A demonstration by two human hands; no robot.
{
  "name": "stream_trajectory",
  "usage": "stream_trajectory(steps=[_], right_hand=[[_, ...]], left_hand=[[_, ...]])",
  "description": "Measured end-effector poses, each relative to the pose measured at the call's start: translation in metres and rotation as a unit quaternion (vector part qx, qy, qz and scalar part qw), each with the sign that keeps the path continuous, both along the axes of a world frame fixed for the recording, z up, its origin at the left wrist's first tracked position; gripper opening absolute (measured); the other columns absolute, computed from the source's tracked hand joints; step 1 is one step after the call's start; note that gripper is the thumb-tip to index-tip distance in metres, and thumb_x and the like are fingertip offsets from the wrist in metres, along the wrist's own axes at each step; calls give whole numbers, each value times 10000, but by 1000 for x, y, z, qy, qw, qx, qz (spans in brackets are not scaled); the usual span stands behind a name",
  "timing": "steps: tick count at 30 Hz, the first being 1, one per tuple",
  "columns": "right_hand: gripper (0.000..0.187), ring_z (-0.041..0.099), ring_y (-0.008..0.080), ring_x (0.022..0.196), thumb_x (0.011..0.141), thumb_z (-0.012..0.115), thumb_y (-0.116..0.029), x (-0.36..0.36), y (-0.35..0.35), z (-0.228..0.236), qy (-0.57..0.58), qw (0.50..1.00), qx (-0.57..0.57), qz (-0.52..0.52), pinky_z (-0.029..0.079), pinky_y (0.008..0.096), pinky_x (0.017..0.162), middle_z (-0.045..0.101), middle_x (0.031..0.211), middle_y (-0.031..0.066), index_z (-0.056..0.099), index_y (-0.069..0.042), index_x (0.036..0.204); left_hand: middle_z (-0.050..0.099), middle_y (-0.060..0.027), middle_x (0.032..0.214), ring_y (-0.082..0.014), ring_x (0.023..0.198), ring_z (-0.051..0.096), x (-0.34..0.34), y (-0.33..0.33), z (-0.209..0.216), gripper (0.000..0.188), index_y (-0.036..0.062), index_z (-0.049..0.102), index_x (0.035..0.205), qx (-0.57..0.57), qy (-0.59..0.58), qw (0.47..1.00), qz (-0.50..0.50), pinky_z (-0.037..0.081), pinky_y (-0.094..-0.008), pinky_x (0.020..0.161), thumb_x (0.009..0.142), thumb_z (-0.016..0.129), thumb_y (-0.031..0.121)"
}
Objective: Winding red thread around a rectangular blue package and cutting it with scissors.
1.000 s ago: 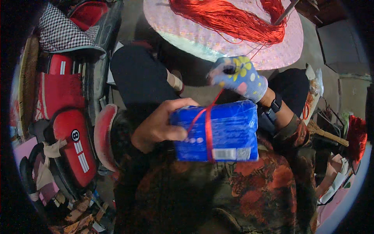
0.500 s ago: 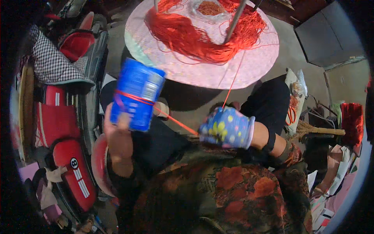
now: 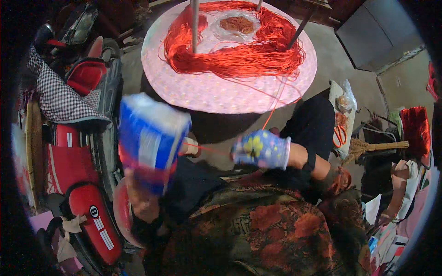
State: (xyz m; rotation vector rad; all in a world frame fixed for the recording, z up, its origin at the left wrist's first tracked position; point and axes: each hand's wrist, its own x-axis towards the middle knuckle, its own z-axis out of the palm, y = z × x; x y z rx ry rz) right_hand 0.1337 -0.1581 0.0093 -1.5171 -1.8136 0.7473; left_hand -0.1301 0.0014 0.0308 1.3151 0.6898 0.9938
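My left hand [image 3: 142, 195] grips the lower end of a blue packet [image 3: 149, 135], blurred by motion, with red cord wrapped round its lower part. From the packet a thin red cord [image 3: 207, 148] runs across to my right hand [image 3: 261, 149], which wears a blue glove with yellow flower prints. The fingers of that hand are closed round the cord, and the strand goes on up from it to the round table. On the table a big loose ring of red cord [image 3: 239, 62] lies around several upright rods [image 3: 195, 27].
The round table [image 3: 193, 99] has a pink patterned cover and bears a clear bag [image 3: 235, 25] of small brownish pieces. A red-seated vehicle [image 3: 94, 225] stands at left. Orange scissors [image 3: 340, 136] and a straw broom [image 3: 375, 146] lie at right.
The packet has turned and tilted in my left hand, its upper end now nearer the viewer. My right hand has shifted slightly. The view has moved, showing more of the cord ring.
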Motion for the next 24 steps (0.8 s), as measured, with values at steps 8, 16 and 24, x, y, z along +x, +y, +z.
stream_trajectory(steps=[8,16,24], right_hand=[[149,653,238,715,873,624,-198,7,36,49,57,990,126,36,522,332,664,652,762,85,664,-75,945],[180,661,269,725,871,619,-253,-16,-1,1,8,996,-15,83,518,377,639,670,788,113,665,-87,926],[189,621,135,697,868,668,-248,15,31,23,171,984,-52,-7,500,296,665,663,755,52,660,-68,926]], left_hand=[[632,-45,1006,-141,931,599,24,16,21,522,18,572,1123,-27,317,869,-379,487,-305,846,668,781,163],[637,-42,1008,-146,925,611,39,10,25,440,24,582,1109,-228,-8,963,-140,493,-288,839,769,702,276],[622,-30,1006,-119,914,576,31,9,15,582,1,582,1149,-117,229,852,-457,479,-291,835,672,812,242]])
